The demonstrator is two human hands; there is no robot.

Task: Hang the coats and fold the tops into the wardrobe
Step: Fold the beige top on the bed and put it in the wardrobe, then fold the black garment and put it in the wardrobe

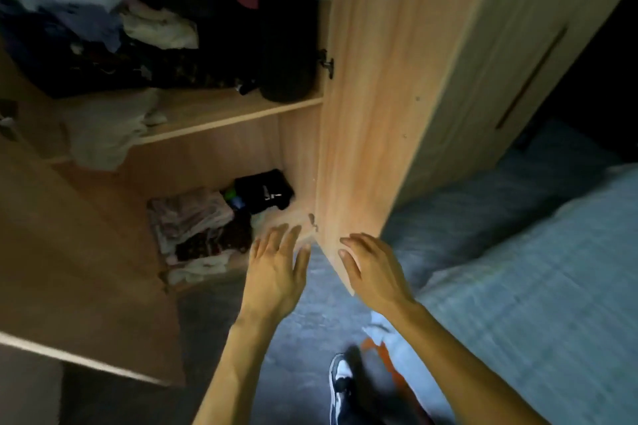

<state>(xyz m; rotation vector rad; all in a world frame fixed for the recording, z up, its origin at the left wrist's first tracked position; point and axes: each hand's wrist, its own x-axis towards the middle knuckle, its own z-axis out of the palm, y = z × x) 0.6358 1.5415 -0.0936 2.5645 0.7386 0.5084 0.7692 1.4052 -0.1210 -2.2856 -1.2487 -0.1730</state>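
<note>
While both hands' fingers spread loose (holding nothing), the right hand (371, 269) nears the wardrobe door (373, 97).

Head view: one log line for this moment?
left hand: open, empty | right hand: open, at wardrobe door edge | bottom shelf: folded tops

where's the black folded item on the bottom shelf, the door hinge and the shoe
black folded item (265, 190), head view, middle of its top face
door hinge (327, 64), head view, the dark metal arm
shoe (340, 386), head view, white toe and laces
</note>
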